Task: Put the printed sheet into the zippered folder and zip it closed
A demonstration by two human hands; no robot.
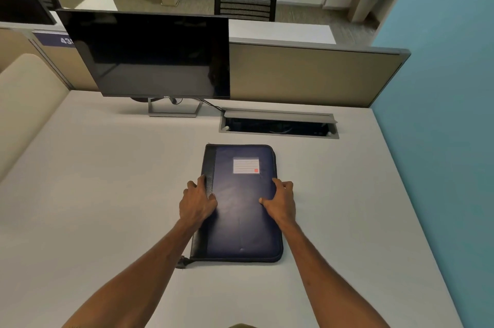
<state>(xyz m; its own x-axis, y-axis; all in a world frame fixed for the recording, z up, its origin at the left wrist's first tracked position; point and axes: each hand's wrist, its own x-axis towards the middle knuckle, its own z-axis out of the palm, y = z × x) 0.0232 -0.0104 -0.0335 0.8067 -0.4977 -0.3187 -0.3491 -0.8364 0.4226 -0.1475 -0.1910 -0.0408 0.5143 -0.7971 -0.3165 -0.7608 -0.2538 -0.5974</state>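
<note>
A dark blue zippered folder (240, 221) lies flat and closed on the white desk (107, 194), with a white label (246, 165) on its cover and a black spine on its left. Its zipper pull (181, 263) sticks out at the near left corner. My left hand (196, 200) grips the folder's left edge, thumb on the cover. My right hand (280, 200) grips the right edge the same way. No printed sheet shows anywhere in the view.
A black monitor (152, 55) on a grey stand sits at the back of the desk. An open cable tray (278, 124) is set into the desk just beyond the folder. A beige partition (307, 76) closes the far side, a blue wall (441, 87) the right.
</note>
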